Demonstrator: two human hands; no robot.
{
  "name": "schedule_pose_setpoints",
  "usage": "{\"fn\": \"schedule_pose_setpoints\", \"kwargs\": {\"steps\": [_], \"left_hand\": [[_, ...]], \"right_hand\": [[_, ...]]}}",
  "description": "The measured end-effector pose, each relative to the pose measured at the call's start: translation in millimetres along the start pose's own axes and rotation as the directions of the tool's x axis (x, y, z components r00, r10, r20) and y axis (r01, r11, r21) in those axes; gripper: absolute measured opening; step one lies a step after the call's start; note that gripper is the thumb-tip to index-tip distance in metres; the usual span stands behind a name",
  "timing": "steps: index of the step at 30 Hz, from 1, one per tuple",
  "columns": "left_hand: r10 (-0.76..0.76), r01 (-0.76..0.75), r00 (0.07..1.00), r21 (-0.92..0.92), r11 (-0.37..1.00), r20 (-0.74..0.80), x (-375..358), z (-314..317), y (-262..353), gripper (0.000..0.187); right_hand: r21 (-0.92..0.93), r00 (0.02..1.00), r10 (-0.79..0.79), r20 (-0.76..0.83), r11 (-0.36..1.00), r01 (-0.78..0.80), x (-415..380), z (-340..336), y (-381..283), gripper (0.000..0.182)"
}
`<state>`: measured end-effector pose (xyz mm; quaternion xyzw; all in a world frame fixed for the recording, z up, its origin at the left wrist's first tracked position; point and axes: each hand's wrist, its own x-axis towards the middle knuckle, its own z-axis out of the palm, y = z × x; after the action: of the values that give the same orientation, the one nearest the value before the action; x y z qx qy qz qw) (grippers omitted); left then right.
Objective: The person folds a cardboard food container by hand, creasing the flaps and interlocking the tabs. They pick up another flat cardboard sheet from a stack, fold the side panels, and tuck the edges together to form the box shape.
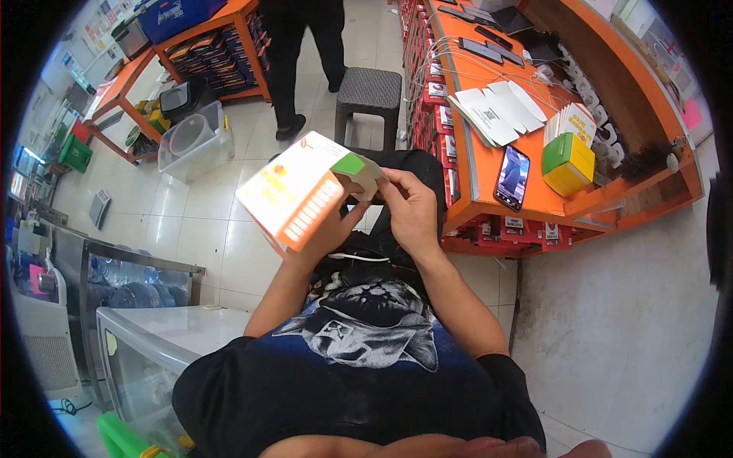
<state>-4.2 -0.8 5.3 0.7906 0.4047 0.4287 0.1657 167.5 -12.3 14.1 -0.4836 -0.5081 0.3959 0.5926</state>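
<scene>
A white, orange and green carton (286, 187) is held up over my lap, tilted, its right end open with a flap sticking out. My left hand (330, 229) is wrapped round the carton from below and behind, with some fingers showing inside the open end. At that open end my right hand (412, 210) pinches the pale flap (365, 182) between thumb and fingers. To the right, on the orange desk (472, 200), lie a lit phone (512, 177), flat white cartons (492, 114) and a folded yellow and green box (569, 166).
Ahead stands a grey stool (369, 88), with a person in dark trousers (301, 46) beyond it. A clear plastic bin (197, 145) sits on the floor to the left. Phones and white cables (479, 52) lie at the desk's far end. A glass-topped case (164, 336) is at lower left.
</scene>
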Motion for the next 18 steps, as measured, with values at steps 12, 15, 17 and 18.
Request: {"fn": "schedule_pose_setpoints", "kwargs": {"steps": [12,15,17,18], "left_hand": [[-0.473,0.272,0.876,-0.905,0.325,0.094,-0.6,9.7,0.2,0.01],[-0.508,0.311,0.851,-0.906,0.287,0.131,-1.8,8.8,-1.4,0.01],[-0.502,0.302,0.855,-0.911,0.281,0.128,-2.1,8.6,1.0,0.011],[-0.497,0.291,0.859,-0.916,0.276,0.123,-2.0,8.8,1.9,0.011]], "right_hand": [[-0.243,0.967,-0.247,0.068,0.936,0.256,-5.8,13.3,-16.1,0.011],[-0.309,0.944,-0.317,0.087,0.893,0.328,-5.7,13.6,-15.8,0.009],[-0.326,0.934,-0.344,0.097,0.875,0.357,-5.5,13.7,-18.4,0.009],[-0.352,0.917,-0.382,0.12,0.847,0.399,-5.0,13.1,-19.7,0.01]]}}
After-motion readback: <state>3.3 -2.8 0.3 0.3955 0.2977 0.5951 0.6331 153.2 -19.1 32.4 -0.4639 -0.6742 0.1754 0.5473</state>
